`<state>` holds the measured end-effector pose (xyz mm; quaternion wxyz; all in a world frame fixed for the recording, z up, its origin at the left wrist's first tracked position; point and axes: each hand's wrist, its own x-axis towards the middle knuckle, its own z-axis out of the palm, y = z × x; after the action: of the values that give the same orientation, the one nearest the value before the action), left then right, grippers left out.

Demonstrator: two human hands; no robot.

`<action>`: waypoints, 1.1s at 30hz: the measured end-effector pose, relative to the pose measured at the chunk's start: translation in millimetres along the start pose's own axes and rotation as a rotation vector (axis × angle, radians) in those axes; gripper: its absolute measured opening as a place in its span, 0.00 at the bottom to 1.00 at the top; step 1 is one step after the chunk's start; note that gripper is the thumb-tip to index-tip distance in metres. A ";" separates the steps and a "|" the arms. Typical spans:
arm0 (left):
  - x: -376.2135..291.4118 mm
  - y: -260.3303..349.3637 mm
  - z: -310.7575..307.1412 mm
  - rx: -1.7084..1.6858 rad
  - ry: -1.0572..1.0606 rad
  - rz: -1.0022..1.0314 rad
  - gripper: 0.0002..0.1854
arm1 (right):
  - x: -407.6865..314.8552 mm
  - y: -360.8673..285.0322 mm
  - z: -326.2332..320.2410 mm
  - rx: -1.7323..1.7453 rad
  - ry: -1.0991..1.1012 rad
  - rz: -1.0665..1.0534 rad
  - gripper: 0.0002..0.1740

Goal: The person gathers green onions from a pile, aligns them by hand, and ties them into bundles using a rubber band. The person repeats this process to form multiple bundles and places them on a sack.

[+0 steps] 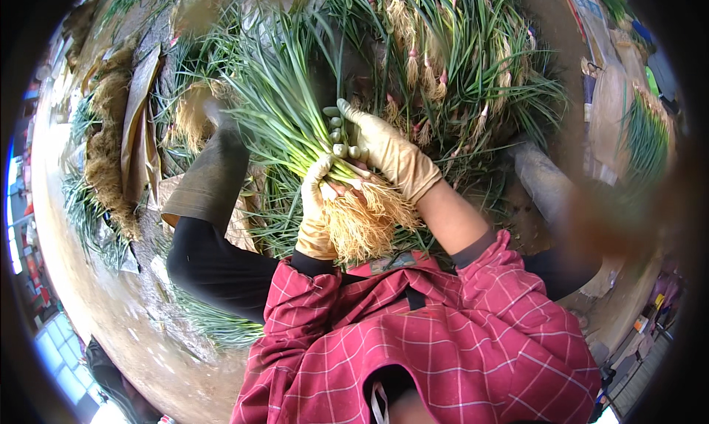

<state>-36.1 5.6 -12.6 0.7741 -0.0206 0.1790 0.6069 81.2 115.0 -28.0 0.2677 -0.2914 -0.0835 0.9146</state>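
Observation:
Between my knees I hold a bunch of spring onions or green garlic (299, 153), leaves pointing up and away, pale stringy roots (365, 219) hanging toward me. My left hand (317, 213), in a cream glove with soiled grey-green fingertips, wraps around the stems just above the roots. On the bunch's right side is my right hand (390, 150), gloved the same way. Its fingers are curled close to the stems, and a thin leaf runs by its thumb. Whether it grips that leaf is unclear.
A large heap of loose plants with reddish bulbs (443, 70) lies in front. Rooted bundles (191, 114) and a brown sheet (138, 130) lie at left. More leaves (216, 319) lie behind my left leg. Bundled plants (648, 130) stand at far right. Brown blurs cover parts of the view.

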 end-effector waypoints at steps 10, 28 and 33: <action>8.5 -10.6 -22.2 0.408 0.257 -0.040 0.14 | 22.7 3.2 -49.0 -1.333 0.875 -0.654 0.19; -2.6 -9.7 17.9 -0.060 0.022 0.130 0.25 | -24.6 -57.1 -36.4 -1.702 0.294 -0.242 0.30; -3.8 -7.6 15.7 -0.221 0.273 0.153 0.25 | -33.0 -89.8 -37.7 -1.594 0.805 -0.267 0.27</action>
<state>-25.8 4.0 1.8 0.6872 -0.1740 0.2157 0.6715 165.2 172.8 -15.0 0.0992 -0.6763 -0.6259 0.3756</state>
